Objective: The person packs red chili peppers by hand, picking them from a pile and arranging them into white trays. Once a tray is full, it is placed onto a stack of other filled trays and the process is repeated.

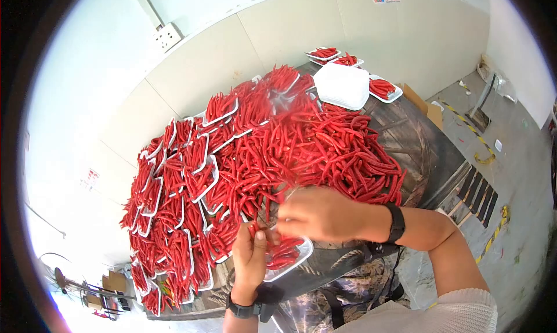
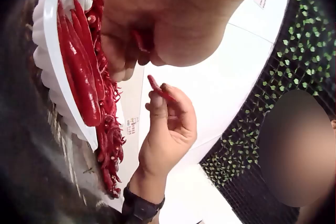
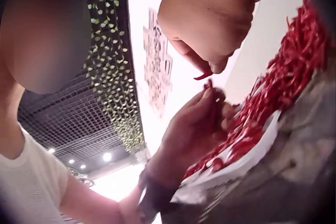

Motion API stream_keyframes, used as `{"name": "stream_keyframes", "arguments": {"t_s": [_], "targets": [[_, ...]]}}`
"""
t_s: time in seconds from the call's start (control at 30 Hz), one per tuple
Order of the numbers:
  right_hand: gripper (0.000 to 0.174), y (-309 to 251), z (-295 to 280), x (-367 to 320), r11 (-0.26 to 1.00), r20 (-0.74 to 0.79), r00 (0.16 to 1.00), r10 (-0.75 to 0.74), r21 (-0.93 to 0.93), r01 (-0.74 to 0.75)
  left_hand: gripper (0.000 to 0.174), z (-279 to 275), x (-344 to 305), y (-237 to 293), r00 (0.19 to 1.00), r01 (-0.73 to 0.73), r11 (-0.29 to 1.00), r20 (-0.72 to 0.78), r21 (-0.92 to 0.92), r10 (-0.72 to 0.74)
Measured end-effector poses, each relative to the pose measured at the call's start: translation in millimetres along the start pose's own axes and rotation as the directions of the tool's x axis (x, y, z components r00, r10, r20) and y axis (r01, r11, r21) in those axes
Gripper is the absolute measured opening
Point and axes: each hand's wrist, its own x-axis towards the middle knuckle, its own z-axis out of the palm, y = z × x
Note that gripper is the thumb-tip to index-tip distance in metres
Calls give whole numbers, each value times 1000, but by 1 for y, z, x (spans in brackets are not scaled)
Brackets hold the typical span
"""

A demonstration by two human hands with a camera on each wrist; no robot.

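Note:
In the head view my left hand point(image 1: 250, 260) is held up beside a white foam tray point(image 1: 306, 253) of red chili peppers. A red chili pepper point(image 1: 253, 229) is pinched between its thumb and fingers. Just right of it, over the tray's far side, my right hand point(image 1: 319, 212) has curled fingers. The left wrist view shows this right hand point(image 2: 170, 124) pinching a chili pepper point(image 2: 161, 90) between thumb and fingertips. Close together in the right wrist view are my left hand point(image 3: 191, 129) and right hand point(image 3: 215, 29), a pepper tip point(image 3: 202, 77) sticking out below the right fingers.
A big heap of loose chili peppers point(image 1: 336, 153) covers the table's middle. Several filled foam trays point(image 1: 214, 170) crowd the left side, partly stacked. White foam trays point(image 1: 342, 84) stand at the back right, next to a filled tray point(image 1: 394, 95). Behind the table is a wall point(image 1: 203, 54).

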Motion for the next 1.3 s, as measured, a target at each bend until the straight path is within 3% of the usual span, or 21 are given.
{"name": "stream_keyframes", "arguments": {"t_s": [0.03,0.2,0.27,0.43,0.5,0.6,0.63,0.67,0.73,0.77,0.9,0.97,1.03,1.1,1.17,1.2,1.27,1.3], "targets": [[15,-8,6,1,998,1,998,-60,26,60,20,-1,0,-1,999,21,999,26,29,-21],[13,-10,26,-9,981,75,994,-78,181,64,20,0,0,-10,995,-71,997,75,39,68],[12,-9,33,-12,974,88,993,-80,218,59,17,0,0,-4,992,46,996,121,-81,-36],[12,-1,20,-12,962,28,999,-42,270,32,17,1,-4,0,988,131,979,104,-157,-115],[14,14,-5,-10,981,-65,981,181,78,-176,15,2,-2,2,991,131,967,52,-220,-123],[14,40,-42,-22,813,-159,850,501,-249,-526,17,-4,-2,-4,994,112,979,8,-173,-112],[10,50,-49,-31,729,-178,803,568,-343,-592,18,-5,-2,-6,993,119,983,-3,-137,-121],[10,57,-57,-39,729,-177,803,569,-344,-592,20,-6,-2,-8,992,126,987,-10,-102,-128],[5,67,-68,-52,657,18,704,710,-376,-653,20,-5,-2,-2,992,123,992,12,-39,-122],[5,70,-69,-52,655,20,702,712,-379,-653,21,-5,-2,-1,992,120,993,33,25,-120],[8,68,-65,-41,758,-25,803,596,-314,-572,22,-7,-3,-4,993,98,993,56,65,-102],[9,58,-54,-27,803,-82,841,534,-261,-536,19,-4,-1,2,999,48,991,25,-127,-45],[8,40,-41,-14,918,0,918,396,22,-396,17,-1,0,2,999,17,989,-28,-144,-22],[12,15,-24,-3,958,128,960,248,116,-263,16,1,2,1,997,-21,986,-82,-167,7],[15,-6,-3,3,993,217,971,100,37,-110,19,-2,1,0,994,-99,982,24,-158,104],[15,-16,4,6,994,214,972,101,27,-109,19,-4,-1,3,993,-107,981,28,-160,113],[13,-32,11,9,998,106,993,-54,43,50,24,-9,-9,12,953,-161,975,282,154,113],[13,-34,9,7,998,111,993,-51,40,46,24,-10,-12,17,952,-162,976,284,148,115]]}}
